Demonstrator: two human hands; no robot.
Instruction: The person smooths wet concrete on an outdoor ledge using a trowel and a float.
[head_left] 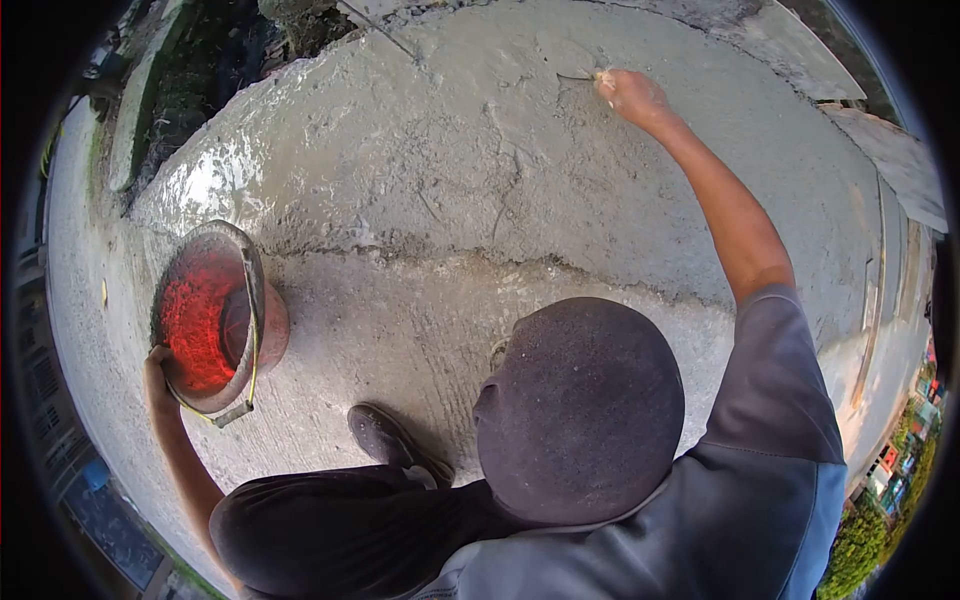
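My right hand (630, 95) reaches far forward onto a slab of wet grey cement (450, 150). It is closed on a small thin tool (578, 76) whose tip touches the surface. My left hand (157, 368) grips the near rim of a red bucket (205, 315) that is smeared with cement. The bucket is tilted on the drier concrete (380, 330) at the left, its mouth turned toward me. My dark cap (580, 410) and grey shirt fill the lower middle of the view.
A rough seam (520, 265) divides the wet slab from the lighter concrete in front of me. My dark shoe (385, 435) rests on that concrete. Dark ground and plants (200, 70) border the slab at upper left, and boards (890, 150) lie at right.
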